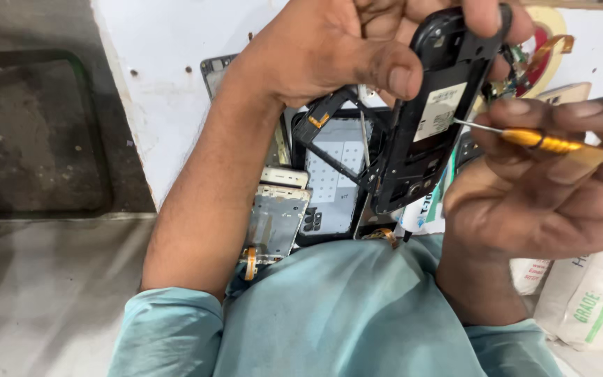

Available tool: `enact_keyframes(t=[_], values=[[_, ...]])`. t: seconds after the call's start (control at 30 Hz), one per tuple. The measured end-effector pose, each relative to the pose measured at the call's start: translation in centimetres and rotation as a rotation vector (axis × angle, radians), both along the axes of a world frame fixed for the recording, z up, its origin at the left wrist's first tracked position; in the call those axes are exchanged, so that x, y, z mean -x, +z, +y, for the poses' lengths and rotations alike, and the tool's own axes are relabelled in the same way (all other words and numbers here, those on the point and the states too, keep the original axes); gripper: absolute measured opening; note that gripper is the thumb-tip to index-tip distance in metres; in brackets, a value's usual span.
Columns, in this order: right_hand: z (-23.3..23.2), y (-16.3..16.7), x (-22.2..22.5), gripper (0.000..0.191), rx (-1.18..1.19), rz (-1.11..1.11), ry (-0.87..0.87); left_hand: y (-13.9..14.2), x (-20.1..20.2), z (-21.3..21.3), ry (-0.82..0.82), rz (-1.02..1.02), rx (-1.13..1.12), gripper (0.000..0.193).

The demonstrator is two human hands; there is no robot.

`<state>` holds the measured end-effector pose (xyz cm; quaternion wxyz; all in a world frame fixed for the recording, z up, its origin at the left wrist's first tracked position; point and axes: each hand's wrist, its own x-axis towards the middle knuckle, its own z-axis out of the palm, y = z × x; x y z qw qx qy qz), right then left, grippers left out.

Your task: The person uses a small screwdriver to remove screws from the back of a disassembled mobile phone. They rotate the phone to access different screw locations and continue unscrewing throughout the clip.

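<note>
My left hand (343,49) grips a black phone housing (430,132) by its top end, with the back open and a white label showing. My right hand (546,181) holds an orange-handled screwdriver (560,144), and its thin metal tip touches the housing just beside the label. Below the housing lie several dismantled phone parts: a black frame with a white keypad sheet (333,174) and a silver phone chassis (276,220) with an orange flex strip.
A white board (162,84) lies under the parts. A dark glass panel (29,132) sits to the left on the grey floor. White printed sacks (594,293) lie at the lower right. My teal shirt (343,314) fills the bottom.
</note>
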<state>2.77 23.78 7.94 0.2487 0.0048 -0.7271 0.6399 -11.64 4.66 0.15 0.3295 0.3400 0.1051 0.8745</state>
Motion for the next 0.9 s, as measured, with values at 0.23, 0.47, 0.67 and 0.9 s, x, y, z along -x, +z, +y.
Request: enact_keyframes(t=[0.23, 0.47, 0.67, 0.9], values=[[0.5, 1.3, 0.1, 0.041, 0.106, -0.058, 0.004, -0.4, -0.6, -0.5, 0.072, 0.019, 0.074, 0.039], [-0.2, 2.5, 1.0, 0.035, 0.076, -0.074, 0.080, 0.0, -0.4, -0.1, 0.078, 0.046, 0.107, 0.037], [-0.2, 3.7, 2.0, 0.030, 0.335, -0.195, 0.052, 0.3, -0.9, -0.5, 0.102, 0.047, 0.200, 0.036], [2.2, 4.9, 2.5, 0.059, 0.409, -0.174, -0.076, 0.1, -1.4, 0.4, 0.209, 0.056, 0.490, 0.031]])
